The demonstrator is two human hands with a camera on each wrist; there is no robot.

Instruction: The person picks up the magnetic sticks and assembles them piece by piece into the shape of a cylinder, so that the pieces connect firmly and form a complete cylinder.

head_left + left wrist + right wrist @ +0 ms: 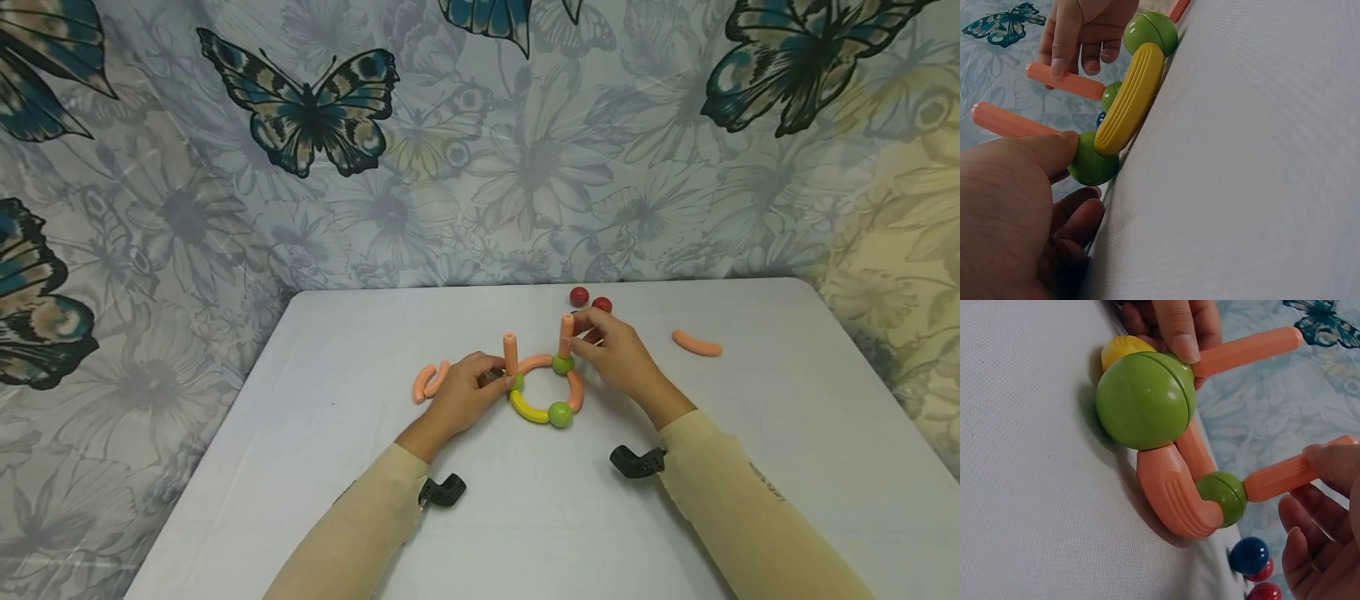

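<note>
A ring of toy pieces lies on the table: a yellow curved bar, orange curved bars and green balls between them. Two straight orange sticks stand upright from the ring. My left hand pinches the left green ball, its thumb at the foot of the left stick. With thumb and fingers my right hand holds the right stick, whose lower end meets the back green ball. Nearest the front is another green ball, touched by neither hand.
Left of my left hand lie two orange curved bars. Another orange curved bar is on the right. Two red balls sit near the table's back edge, with a blue ball beside them. A butterfly-patterned cloth hangs behind.
</note>
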